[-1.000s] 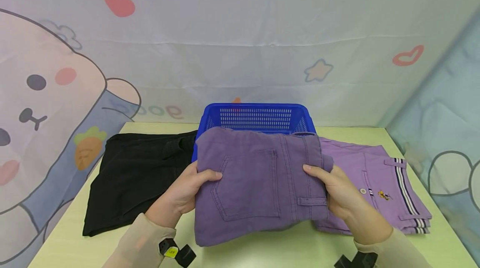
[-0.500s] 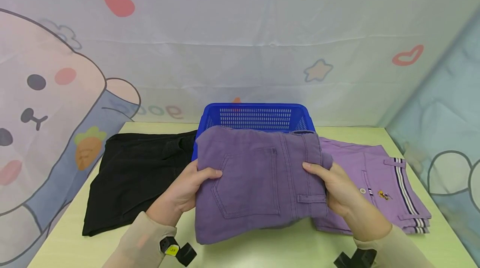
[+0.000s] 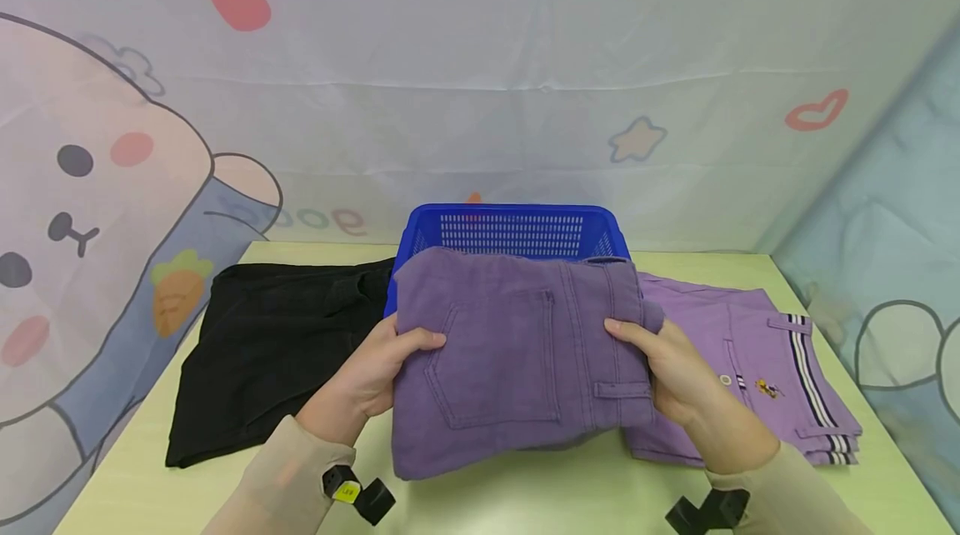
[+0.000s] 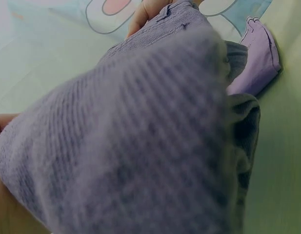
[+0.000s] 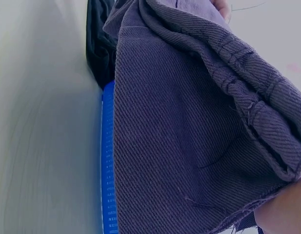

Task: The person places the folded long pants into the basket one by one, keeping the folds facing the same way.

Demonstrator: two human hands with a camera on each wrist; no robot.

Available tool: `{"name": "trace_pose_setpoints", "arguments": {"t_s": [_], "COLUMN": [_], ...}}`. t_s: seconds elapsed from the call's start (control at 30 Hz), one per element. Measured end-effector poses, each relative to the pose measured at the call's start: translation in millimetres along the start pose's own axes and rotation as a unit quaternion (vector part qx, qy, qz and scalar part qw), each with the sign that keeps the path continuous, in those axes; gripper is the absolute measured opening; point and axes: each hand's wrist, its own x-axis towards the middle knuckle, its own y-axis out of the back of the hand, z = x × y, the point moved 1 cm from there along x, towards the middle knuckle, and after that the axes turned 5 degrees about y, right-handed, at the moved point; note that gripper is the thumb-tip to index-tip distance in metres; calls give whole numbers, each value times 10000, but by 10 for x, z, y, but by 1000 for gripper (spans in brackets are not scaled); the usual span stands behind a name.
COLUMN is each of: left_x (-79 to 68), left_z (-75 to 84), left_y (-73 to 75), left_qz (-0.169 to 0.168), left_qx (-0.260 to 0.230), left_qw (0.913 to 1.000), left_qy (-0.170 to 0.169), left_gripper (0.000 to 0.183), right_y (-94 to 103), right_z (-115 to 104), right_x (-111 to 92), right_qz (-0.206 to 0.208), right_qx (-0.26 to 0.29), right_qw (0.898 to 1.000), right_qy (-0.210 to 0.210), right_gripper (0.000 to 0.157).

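Observation:
Folded purple jeans (image 3: 495, 360) are held up between both hands in the head view, a back pocket and belt loop facing me. My left hand (image 3: 375, 364) grips their left side, thumb on the front and the other fingers hidden behind. At the right side, by the waistband, my right hand (image 3: 675, 368) pinches them the same way. The left wrist view is mostly filled by the blurred jeans (image 4: 130, 131). In the right wrist view the inside of the jeans (image 5: 160, 126) and the layered waistband show, with part of my right hand (image 5: 284, 209) at the lower right corner.
A blue plastic basket (image 3: 517, 214) stands behind the jeans, partly covered by them. Folded black pants (image 3: 277, 352) lie to its left on the pale table (image 3: 495, 506). Folded lilac pants (image 3: 757, 368) with striped trim lie to the right. A printed cloth (image 3: 487, 85) hangs behind.
The jeans and both hands have shifted very slightly upward in the head view, and the jeans' lower edge has risen a little. The grip of both hands is the same.

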Motion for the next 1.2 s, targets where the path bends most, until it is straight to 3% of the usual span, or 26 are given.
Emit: {"name": "trace_pose_setpoints", "arguments": {"t_s": [1.2], "left_x": [33], "left_z": [63], "left_y": [-10], "left_qz": [70], "left_qx": [-57], "left_qw": [9999], "left_qy": [-68], "left_gripper": [46], "right_y": [-14], "right_z": [-52], "right_x": [64], "right_qz": [-40], "right_qx": [180], "right_qw": [9997], "right_qy": [145], "right_gripper": [18]}}
